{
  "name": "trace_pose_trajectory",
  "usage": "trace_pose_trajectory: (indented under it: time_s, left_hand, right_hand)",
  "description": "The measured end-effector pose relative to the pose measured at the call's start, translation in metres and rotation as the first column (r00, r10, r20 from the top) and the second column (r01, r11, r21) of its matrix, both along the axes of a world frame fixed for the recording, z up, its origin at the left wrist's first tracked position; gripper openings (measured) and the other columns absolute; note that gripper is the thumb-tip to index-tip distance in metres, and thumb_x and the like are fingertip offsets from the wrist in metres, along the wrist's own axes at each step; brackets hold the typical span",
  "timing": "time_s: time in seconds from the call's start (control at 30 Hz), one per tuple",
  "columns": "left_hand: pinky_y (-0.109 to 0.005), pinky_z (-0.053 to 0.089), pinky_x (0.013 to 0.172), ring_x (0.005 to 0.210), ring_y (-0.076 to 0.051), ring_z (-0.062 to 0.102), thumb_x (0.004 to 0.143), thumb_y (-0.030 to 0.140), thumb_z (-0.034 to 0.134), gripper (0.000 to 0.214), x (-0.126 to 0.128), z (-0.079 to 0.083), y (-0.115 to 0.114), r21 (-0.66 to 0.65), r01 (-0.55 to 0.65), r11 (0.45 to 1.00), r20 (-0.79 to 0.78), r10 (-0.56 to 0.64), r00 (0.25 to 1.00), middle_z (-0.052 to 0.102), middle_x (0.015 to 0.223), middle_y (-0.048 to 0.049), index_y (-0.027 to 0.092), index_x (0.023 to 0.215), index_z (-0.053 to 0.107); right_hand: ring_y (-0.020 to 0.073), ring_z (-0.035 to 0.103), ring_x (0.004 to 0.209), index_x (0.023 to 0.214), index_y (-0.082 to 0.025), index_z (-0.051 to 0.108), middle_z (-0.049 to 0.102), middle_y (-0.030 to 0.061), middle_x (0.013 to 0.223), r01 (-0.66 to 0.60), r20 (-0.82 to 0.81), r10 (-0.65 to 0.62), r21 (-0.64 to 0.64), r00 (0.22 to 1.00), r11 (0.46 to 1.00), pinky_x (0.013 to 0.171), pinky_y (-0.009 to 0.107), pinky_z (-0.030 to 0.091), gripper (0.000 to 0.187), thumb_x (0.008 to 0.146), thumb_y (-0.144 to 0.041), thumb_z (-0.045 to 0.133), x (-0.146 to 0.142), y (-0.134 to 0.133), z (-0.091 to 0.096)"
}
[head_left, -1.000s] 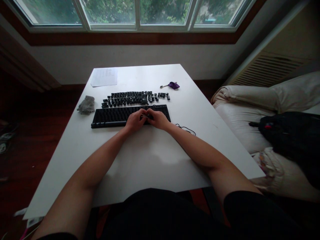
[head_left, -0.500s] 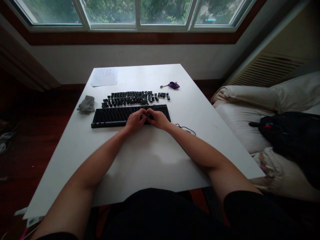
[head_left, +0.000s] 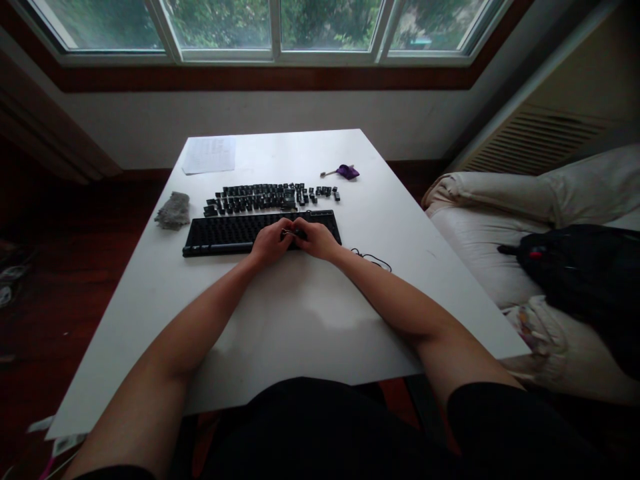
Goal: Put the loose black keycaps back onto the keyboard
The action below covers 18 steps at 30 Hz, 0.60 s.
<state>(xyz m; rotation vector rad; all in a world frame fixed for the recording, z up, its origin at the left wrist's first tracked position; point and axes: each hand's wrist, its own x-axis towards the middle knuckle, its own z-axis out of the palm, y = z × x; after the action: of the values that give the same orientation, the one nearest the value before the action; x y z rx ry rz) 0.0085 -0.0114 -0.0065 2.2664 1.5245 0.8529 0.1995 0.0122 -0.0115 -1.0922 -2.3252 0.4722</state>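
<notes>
Keyboard, mid-frame: left hand, right hand together over it, unmoved this past second; work stays at one spot. Wire piece between; each grip, cannot tell.

Ahead of us we see a wide window, with green foliage beyond its panes and a pale wall below. Paper lies at the far left of the white tabletop. To our right, a black bag rests on a cream sofa; to our left, reddish-brown floor shows near a curtain.
</notes>
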Motion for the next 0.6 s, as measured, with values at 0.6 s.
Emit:
trace_pose_trajectory:
  time_s: [0.6]
  left_hand:
    - [-0.029, 0.045, 0.072, 0.079, -0.02, 0.064, 0.085, 0.02, 0.055, 0.022, -0.0018, 0.0008, 0.0001, -0.005, 0.046, 0.999, 0.033, -0.046, 0.998, 0.071, 0.093, -0.0025, 0.023, 0.105, 0.063]
  right_hand:
    - [0.017, 0.058, 0.069, 0.111, -0.023, 0.06, 0.068, 0.001, 0.081, 0.003, -0.007, -0.003, 0.008, 1.0, 1.0, 0.065, 0.025, 0.035, 0.027, 0.086, -0.032, 0.061, -0.0001, -0.0008, -0.0018]
